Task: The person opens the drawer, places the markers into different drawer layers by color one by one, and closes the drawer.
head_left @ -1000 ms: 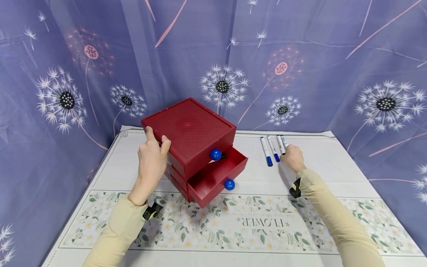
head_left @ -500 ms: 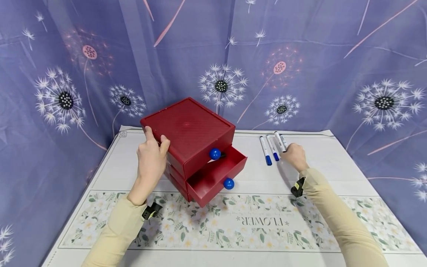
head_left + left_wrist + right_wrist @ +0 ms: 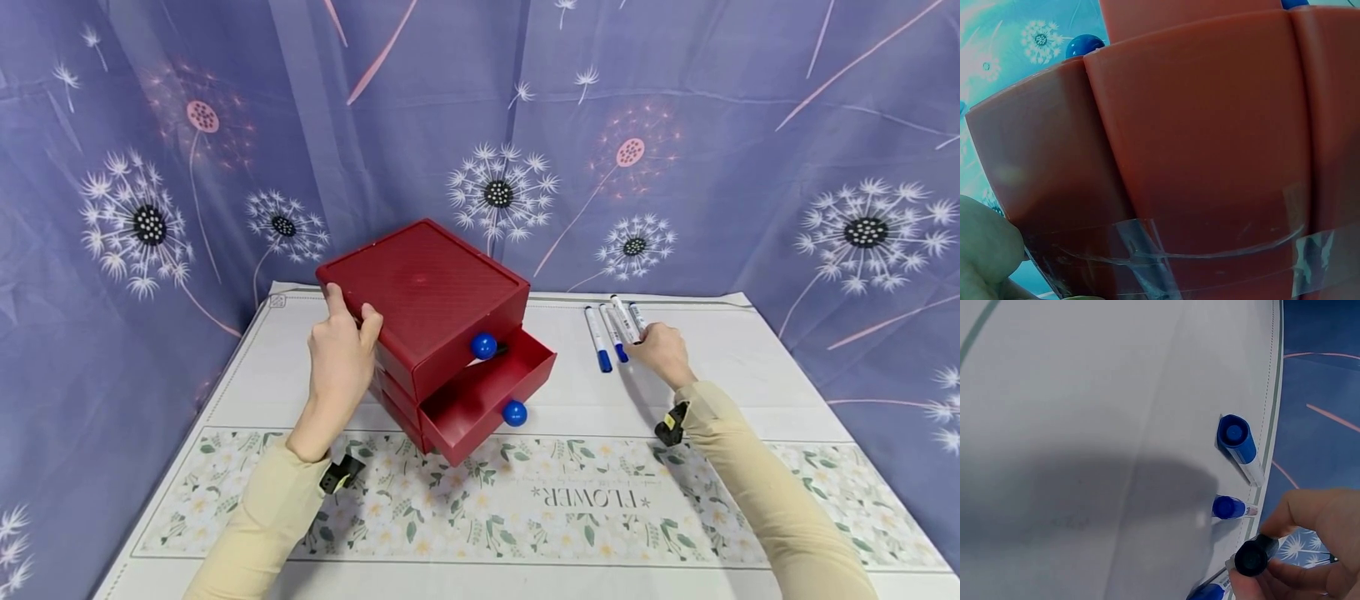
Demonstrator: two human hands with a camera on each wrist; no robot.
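My right hand (image 3: 660, 348) pinches a white marker (image 3: 621, 313) between thumb and fingers. Its black end (image 3: 1251, 558) faces the camera in the right wrist view. Beneath and beside it, blue-capped markers (image 3: 598, 340) lie on the table, one (image 3: 1210, 591) partly hidden by the hand. A red drawer unit (image 3: 423, 283) stands left of centre with one drawer (image 3: 487, 392) pulled out. My left hand (image 3: 339, 350) rests on the unit's left top edge, thumb and a finger over the rim; its other fingers are hidden.
Blue round knobs (image 3: 515, 413) stick out from the drawers. Something dark (image 3: 502, 350) shows inside the pulled-out drawer. Clear tape (image 3: 1147, 256) runs across the unit's side. A flower-printed cloth (image 3: 585, 533) covers the table, and a purple curtain (image 3: 420, 150) hangs behind.
My right hand has separated the white marker from the one beside it and shifted it a little left, toward the blue-capped ones. The left hand and the drawer unit hold still.
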